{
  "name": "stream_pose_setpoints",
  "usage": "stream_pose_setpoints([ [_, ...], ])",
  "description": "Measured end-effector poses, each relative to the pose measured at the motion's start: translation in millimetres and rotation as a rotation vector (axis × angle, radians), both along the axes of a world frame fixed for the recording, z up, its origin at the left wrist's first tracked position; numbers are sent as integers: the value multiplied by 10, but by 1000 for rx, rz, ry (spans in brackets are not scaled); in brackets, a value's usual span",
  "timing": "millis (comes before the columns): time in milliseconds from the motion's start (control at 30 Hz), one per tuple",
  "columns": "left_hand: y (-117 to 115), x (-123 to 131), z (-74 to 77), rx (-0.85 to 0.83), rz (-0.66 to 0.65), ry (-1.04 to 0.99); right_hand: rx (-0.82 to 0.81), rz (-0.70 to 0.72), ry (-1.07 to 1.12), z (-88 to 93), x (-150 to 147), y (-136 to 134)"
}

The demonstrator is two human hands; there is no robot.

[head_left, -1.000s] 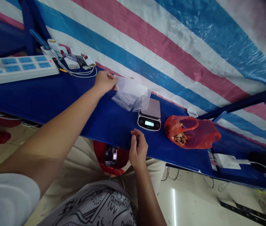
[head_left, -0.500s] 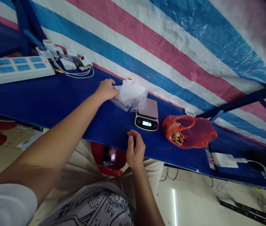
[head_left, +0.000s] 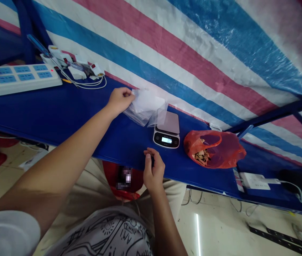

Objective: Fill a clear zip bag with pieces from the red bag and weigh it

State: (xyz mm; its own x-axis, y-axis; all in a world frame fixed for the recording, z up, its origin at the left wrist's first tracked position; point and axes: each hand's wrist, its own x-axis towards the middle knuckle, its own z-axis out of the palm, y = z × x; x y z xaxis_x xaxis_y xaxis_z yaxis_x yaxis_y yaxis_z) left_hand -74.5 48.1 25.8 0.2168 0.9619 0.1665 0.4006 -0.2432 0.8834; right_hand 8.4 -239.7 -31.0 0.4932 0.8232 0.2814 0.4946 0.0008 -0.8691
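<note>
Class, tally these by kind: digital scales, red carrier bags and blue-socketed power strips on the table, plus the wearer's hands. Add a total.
Digital scale: 1
Red carrier bag: 1
Power strip: 1
Hands, left hand and right hand: 2
Total: 5
Clear bags overlap, so are left uncounted.

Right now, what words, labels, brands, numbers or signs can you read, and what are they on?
"AMI", as it appears, on the shirt; the lettering just above it is unclear.
Digits on the lit display of the scale: too blurred; panel marks: too small.
Faint print on the white box: too small.
</note>
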Motion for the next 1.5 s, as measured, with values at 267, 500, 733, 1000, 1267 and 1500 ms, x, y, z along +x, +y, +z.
stream_pose_setpoints([
  [267, -724, -427, 1039, 474, -361, 37, 175, -156, 153, 195, -8, -171],
  [500, -1312, 162, 1226, 326, -1221, -8, 302, -314, 61, 919, 377, -650],
  [733, -1644, 1140, 679, -234, -1657, -222, 113, -490, 303, 890, 716, -1088],
  [1000, -2039, 1750, -1, -956, -2163, -594, 200, -598, 498, 786, 853, -1346],
  [1267, -2401, 1787, -251, -1180, -1968, -625, 126, -568, 674, 718, 837, -1239],
  [1500, -2462, 1845, -300, -1339, -1745, -629, 35, -689, 508, 589, 944, -1285],
])
